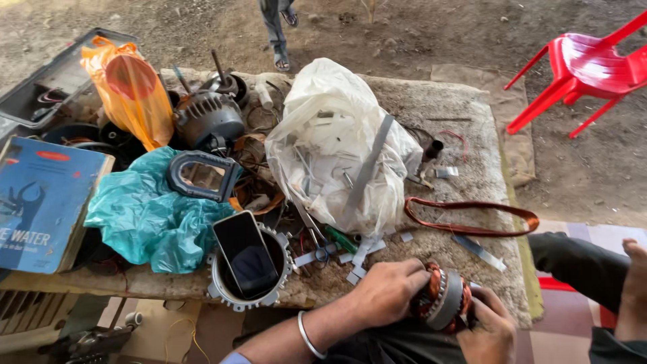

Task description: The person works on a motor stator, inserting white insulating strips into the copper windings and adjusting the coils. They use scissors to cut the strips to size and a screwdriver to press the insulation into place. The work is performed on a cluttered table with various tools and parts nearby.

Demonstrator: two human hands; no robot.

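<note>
A round motor stator with copper windings and a grey metal core sits between both my hands near the front edge of the mat. My left hand, with a metal bangle on its wrist, grips the stator's left side. My right hand holds it from the right and below. Several small white paper strips lie on the mat just above my left hand.
A carpet-covered low table bears a white plastic bag, a teal bag, an orange bag, a phone on a round metal housing, a motor body, and a coiled copper strip. A red chair stands right. A person's feet stand behind.
</note>
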